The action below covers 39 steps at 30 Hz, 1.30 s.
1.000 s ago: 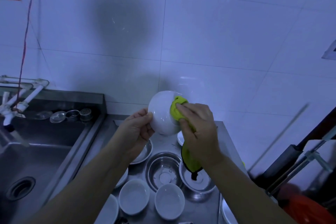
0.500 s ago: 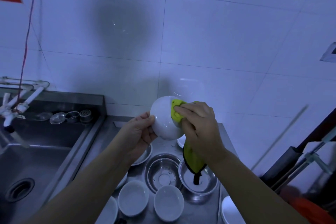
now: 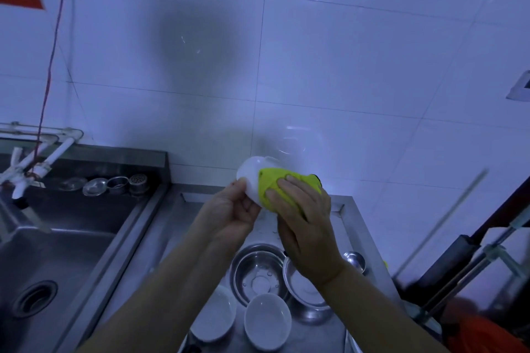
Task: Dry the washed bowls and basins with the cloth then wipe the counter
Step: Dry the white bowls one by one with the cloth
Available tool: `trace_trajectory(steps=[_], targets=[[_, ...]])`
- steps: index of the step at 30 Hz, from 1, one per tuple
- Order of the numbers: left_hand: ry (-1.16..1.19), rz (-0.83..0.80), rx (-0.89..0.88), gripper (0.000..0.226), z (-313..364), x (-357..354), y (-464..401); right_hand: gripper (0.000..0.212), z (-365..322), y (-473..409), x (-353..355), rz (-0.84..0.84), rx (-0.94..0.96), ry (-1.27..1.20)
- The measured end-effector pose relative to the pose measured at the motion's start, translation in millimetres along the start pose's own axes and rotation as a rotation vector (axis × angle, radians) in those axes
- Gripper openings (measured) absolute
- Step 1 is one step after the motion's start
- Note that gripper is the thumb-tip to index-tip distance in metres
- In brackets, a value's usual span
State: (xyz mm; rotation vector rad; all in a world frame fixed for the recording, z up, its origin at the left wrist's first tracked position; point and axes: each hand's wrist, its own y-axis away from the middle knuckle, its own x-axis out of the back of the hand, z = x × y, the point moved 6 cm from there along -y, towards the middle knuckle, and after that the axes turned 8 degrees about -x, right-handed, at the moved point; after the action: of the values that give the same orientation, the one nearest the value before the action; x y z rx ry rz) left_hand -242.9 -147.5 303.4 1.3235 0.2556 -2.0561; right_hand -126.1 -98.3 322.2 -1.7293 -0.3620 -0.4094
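Left hand (image 3: 229, 213) grips white bowl (image 3: 251, 178); right hand (image 3: 304, 218) presses yellow cloth (image 3: 272, 183) on it.

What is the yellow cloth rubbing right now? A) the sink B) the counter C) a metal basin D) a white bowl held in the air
D: the right hand presses the cloth on the white bowl, which the left hand holds up above the counter.
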Motion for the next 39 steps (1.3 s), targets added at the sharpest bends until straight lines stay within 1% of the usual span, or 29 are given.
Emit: trace_trajectory(steps=[1,4,6,12,14,16,18,20,22,24,26,28,31,34,36,39], targets=[[0.035,0.018,0.005,0.018,0.6,0.2,0.6,0.031,6.3,1.5,2.3,0.027,-0.025,-0.037],[0.089,0.054,0.016,0.019,-3.6,3.8,1.6,0.033,22.8,-3.0,7.4,0.106,-0.195,-0.16],[0.121,0.063,0.023,0.018,-9.0,4.1,1.8,0.033,19.7,-7.1,6.1,0.132,-0.24,-0.164],[0.201,0.027,0.082,0.026,-19.7,-0.3,1.3,0.029,-5.7,-4.8,-6.5,0.066,-0.059,0.011],[0.212,0.015,0.1,0.026,-21.5,1.0,2.1,0.029,-1.4,-0.1,-6.4,0.074,-0.046,0.015],[0.211,0.011,0.111,0.025,-22.9,4.0,2.0,0.029,6.6,5.1,-3.3,0.116,-0.082,-0.034],[0.209,0.001,0.118,0.024,-22.8,6.7,1.5,0.029,17.0,10.2,0.4,0.172,-0.193,-0.164],[0.193,-0.034,0.121,0.027,-22.0,10.4,0.3,0.033,26.2,14.2,-0.1,0.186,-0.331,-0.299],[0.145,-0.104,0.114,0.035,-20.4,14.6,-0.5,0.039,34.1,14.8,-1.1,0.191,-0.47,-0.416],[0.043,-0.183,0.067,0.036,-16.7,18.6,-2.2,0.042,44.2,12.9,-2.0,0.201,-0.628,-0.566],[-0.091,-0.255,-0.012,0.031,-10.6,21.7,-5.1,0.043,55.1,10.7,-4.6,0.163,-0.792,-0.704],[-0.237,-0.314,-0.069,0.026,-6.6,23.3,-7.6,0.042,63.7,7.5,-7.6,0.068,-0.871,-0.768],[-0.455,-0.4,-0.141,0.023,-6.3,23.1,-9.5,0.041,69.9,-2.7,-5.6,-0.052,-0.832,-0.711],[-0.724,-0.474,-0.199,0.02,-13.9,20.5,-11.7,0.042,71.5,-13.4,-2.9,-0.131,-0.698,-0.553],[-0.865,-0.474,-0.213,0.025,-23.7,20.8,-16.8,0.04,68.9,-15.5,-6.8,-0.223,-0.573,-0.417],[-0.941,-0.449,-0.235,0.034,-40.8,19.5,-23.2,0.036,69.8,-8.8,-8.3,-0.305,-0.407,-0.213]])
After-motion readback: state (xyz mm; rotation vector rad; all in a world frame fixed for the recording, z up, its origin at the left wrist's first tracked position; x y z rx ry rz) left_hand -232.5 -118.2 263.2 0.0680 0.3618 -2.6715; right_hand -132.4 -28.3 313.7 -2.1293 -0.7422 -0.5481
